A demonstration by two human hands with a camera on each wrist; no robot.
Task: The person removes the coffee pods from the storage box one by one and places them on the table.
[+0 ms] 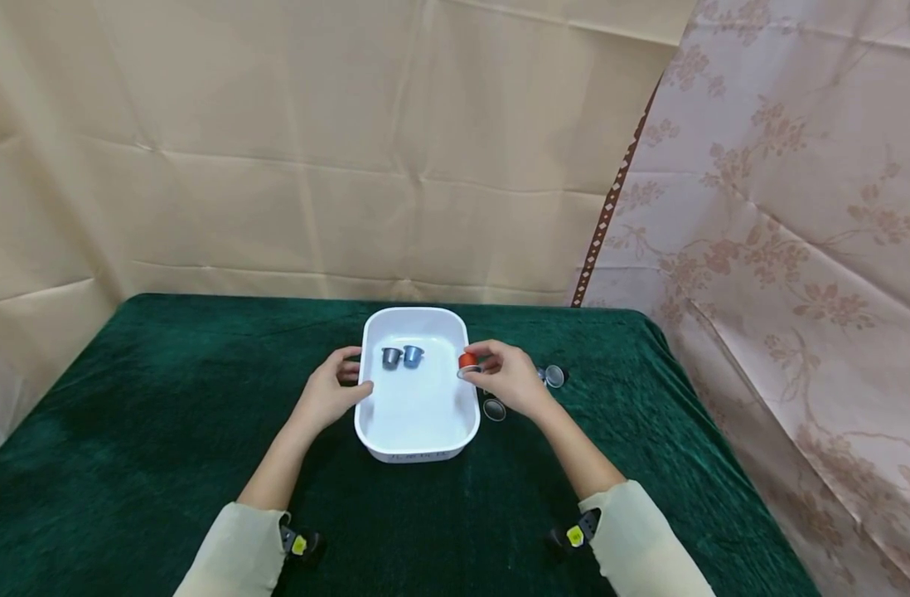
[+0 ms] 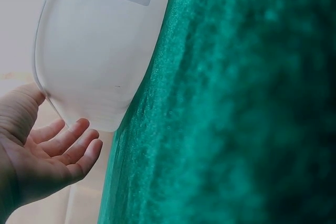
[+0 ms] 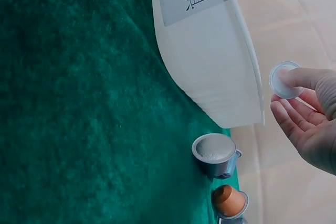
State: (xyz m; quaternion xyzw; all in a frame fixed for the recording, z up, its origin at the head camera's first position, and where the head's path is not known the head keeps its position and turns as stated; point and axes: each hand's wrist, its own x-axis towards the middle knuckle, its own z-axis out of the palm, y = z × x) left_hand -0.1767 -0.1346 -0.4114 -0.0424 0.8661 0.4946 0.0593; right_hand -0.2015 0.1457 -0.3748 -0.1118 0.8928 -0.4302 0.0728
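A white plastic tub (image 1: 418, 414) stands on the table, holding a dark grey coffee capsule (image 1: 391, 358) and a blue coffee capsule (image 1: 413, 356) side by side near its far end. My left hand (image 1: 332, 388) holds the tub's left side, thumb at the rim and fingers along the outer wall (image 2: 100, 51). Over the right rim, my right hand (image 1: 509, 377) pinches a red coffee capsule (image 1: 467, 361) between thumb and fingers. Its pale round lid (image 3: 285, 80) faces the right wrist camera, under the thumb.
Right of the tub, more capsules lie on the green cloth (image 1: 201, 431): a grey-lidded capsule (image 3: 214, 153), an orange capsule (image 3: 230, 201) and others partly hidden. A beige curtain (image 1: 313, 166) hangs behind the table, a floral curtain (image 1: 798, 249) at the right.
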